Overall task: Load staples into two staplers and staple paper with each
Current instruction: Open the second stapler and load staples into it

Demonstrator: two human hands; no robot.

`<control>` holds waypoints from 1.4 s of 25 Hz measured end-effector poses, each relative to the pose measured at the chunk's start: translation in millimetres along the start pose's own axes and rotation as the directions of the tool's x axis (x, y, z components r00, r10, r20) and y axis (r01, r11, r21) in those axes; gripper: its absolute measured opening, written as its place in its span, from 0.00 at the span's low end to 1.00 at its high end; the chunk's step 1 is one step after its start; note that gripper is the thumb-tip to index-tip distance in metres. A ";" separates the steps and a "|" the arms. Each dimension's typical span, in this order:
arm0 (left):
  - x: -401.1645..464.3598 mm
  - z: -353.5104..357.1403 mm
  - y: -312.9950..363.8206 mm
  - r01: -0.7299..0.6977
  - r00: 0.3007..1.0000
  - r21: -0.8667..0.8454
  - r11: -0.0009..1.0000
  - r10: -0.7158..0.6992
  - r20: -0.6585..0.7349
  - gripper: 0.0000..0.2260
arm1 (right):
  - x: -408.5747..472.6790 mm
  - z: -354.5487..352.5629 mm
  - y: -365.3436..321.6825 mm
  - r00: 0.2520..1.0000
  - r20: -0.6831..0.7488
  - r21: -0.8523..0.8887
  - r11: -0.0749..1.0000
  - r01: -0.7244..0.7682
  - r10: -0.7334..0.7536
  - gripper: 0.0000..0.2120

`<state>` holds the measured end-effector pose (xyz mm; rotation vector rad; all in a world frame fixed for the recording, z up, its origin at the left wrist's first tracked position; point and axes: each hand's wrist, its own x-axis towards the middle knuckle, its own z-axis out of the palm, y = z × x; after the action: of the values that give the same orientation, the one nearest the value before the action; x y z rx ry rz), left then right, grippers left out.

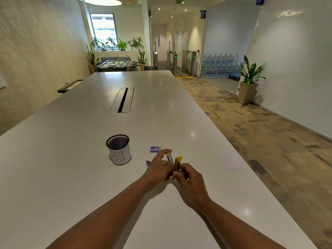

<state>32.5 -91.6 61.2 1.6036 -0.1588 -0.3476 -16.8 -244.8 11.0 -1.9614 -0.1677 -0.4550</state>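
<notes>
A small yellow stapler (177,163) is hinged open above the white table (71,159), its metal staple channel and its yellow top spread apart. My left hand (158,168) holds it from the left, fingers around the metal channel side. My right hand (188,178) grips its dark base end from the right. A small blue staple box (155,149) lies just beyond the hands. A purple object (147,163) peeks out behind my left hand, mostly hidden. A white sheet of paper (231,161) lies to the right.
A black mesh cup labelled "BIN" (119,150) stands left of the hands. A cable slot (123,100) runs along the table's middle. The table's right edge drops to carpeted floor.
</notes>
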 end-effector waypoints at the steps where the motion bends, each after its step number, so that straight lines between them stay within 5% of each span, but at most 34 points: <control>1: -1.9 2.9 -0.1 0.030 0.999 -0.049 0.998 -0.029 0.025 0.15 | -0.2 0.8 0.6 1.000 0.017 -0.032 0.999 0.023 -0.022 0.06; 3: -3.0 7.3 -1.1 0.109 0.994 -0.211 0.971 -0.103 0.043 0.11 | -0.5 1.9 0.8 0.996 0.046 -0.103 0.992 0.075 -0.070 0.10; 5: -3.0 9.4 -3.5 0.154 0.988 -0.322 0.934 -0.139 0.071 0.17 | 0.4 1.9 0.8 0.990 0.088 -0.150 0.981 0.123 -0.111 0.14; 7: -1.1 9.1 -3.2 0.133 0.991 -0.221 0.966 -0.124 0.057 0.25 | 1.7 2.9 1.9 0.985 0.139 -0.122 0.985 0.123 -0.105 0.20; 10: 3.7 13.8 -0.3 -0.015 0.991 0.122 0.992 0.031 -0.133 0.16 | -0.2 4.4 1.7 0.987 0.146 -0.109 0.991 0.082 -0.065 0.22; 16: 9.4 26.4 -1.2 -0.127 0.935 0.512 0.849 0.276 -0.225 0.20 | -1.9 3.4 1.6 0.989 0.151 -0.087 0.996 0.022 -0.009 0.09; 35: 11.8 21.8 3.8 -0.043 0.941 0.604 0.796 0.236 -0.244 0.17 | -1.6 2.5 -8.6 0.978 0.195 -0.264 0.964 -0.014 0.067 0.08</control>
<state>37.1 -116.1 62.9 2.2328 -0.1544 0.0965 -20.4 -238.7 16.8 -2.2670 -0.2046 -0.2581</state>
